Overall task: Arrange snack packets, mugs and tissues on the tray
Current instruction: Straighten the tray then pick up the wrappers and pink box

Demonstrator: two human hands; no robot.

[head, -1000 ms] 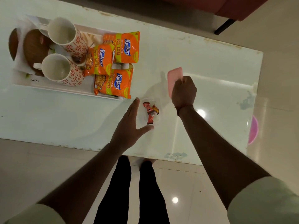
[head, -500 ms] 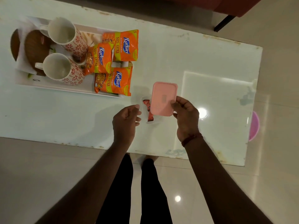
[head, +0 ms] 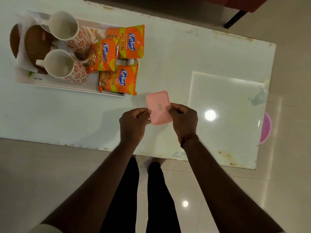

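Note:
A white tray (head: 67, 86) at the table's far left carries two floral mugs (head: 62, 27) (head: 58, 64), three orange snack packets (head: 133, 42) (head: 104, 56) (head: 117, 79) and white tissue (head: 22, 54) under brown round coasters (head: 37, 42). Near the table's front edge, right of the tray, a pink lid (head: 157, 106) lies flat between my hands. My left hand (head: 133, 123) pinches its left edge and my right hand (head: 183, 120) pinches its right edge. The small clear box of sweets is hidden beneath the lid.
The glossy white table (head: 218, 64) ends close in front of my legs. A pink round object (head: 265, 128) shows past its right edge. A red seat (head: 252, 4) with a black leg (head: 235, 19) stands at the top right.
My right hand brought the pink lid from the table's middle toward me and over the clear box of sweets. My left hand closed in and took the lid's left edge.

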